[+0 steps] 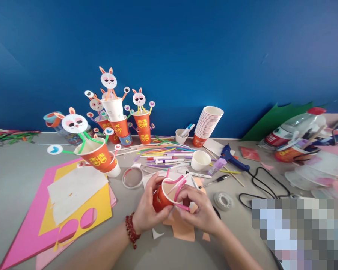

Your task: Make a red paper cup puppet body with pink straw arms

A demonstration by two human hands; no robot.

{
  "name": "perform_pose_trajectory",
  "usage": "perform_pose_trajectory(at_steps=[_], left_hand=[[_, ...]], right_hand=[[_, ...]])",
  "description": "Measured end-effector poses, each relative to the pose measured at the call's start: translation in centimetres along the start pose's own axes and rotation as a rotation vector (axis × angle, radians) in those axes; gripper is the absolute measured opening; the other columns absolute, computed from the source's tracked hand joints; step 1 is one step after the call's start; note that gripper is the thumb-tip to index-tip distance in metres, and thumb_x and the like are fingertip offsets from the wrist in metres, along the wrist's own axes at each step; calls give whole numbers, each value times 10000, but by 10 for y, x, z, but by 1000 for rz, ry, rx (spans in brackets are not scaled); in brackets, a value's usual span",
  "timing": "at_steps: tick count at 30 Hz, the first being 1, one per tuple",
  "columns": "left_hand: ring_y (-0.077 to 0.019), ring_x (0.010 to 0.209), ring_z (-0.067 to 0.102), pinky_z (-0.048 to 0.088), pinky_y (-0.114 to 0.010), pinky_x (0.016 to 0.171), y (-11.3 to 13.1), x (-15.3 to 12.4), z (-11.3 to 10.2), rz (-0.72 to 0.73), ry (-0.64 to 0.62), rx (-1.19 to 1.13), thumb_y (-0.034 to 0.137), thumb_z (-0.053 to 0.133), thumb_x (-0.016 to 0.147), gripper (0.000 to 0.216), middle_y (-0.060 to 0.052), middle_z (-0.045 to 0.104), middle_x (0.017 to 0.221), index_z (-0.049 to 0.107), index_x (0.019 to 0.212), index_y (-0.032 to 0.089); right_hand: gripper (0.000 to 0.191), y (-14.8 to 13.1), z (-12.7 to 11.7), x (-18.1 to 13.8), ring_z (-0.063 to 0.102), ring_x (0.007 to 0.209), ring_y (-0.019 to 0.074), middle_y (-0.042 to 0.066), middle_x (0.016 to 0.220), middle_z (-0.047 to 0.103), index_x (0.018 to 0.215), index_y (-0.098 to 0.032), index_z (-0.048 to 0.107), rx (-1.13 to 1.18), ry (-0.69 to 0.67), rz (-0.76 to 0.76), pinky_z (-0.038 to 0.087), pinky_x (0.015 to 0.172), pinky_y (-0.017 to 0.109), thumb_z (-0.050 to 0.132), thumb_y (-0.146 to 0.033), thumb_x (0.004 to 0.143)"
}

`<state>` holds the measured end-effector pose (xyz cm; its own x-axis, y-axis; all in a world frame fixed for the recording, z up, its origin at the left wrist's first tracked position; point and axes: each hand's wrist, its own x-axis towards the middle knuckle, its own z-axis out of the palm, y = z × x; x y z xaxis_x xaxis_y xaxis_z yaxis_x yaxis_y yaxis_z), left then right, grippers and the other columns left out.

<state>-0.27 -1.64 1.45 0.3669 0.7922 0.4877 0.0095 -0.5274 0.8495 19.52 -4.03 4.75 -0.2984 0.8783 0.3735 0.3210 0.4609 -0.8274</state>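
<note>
My left hand [146,208] is wrapped round a red paper cup [159,199], tilted so its white mouth faces up and to the right. Pink pipe cleaners [178,180] stick out of the cup's mouth and over its rim. With thumb and fingers, my right hand [198,206] pinches a pink pipe cleaner at the rim's right side. Under the hands lie orange paper scraps [183,227]. Finished paper-cup rabbits stand to the left, the nearest a red cup [97,155] with green pipe-cleaner arms and a white rabbit face [74,123].
Coloured sheets [30,228] lie at left. Pipe cleaners and markers [169,161] spread across the middle, near a small white cup [201,160]. A leaning cup stack [208,125] stands behind. At right are a blue glue gun [233,158], its black cable, a tape roll [223,201] and a bottle [295,127].
</note>
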Motion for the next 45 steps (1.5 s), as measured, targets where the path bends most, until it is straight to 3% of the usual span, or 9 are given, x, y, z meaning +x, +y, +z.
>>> perform_pose_trajectory(at_steps=[34, 45], left_hand=[[-322, 1279, 512, 433, -513, 1071, -1, 0, 0, 4, 5, -27, 201, 676, 799, 893, -149, 458, 1389, 155, 1521, 259], [-314, 1263, 514, 446, -496, 1056, -2, -1, -1, 29, 9, 1, 274, 710, 806, 912, -154, 460, 1373, 148, 1524, 248]], right_hand=[[133, -4, 0, 3, 523, 546, 103, -6, 768, 637, 791, -224, 553, -22, 31, -59, 435, 530, 217, 606, -111, 746], [162, -5, 1, 0, 581, 578, 113, 5, 786, 642, 824, -220, 595, -14, -14, -21, 477, 537, 219, 606, -94, 722]])
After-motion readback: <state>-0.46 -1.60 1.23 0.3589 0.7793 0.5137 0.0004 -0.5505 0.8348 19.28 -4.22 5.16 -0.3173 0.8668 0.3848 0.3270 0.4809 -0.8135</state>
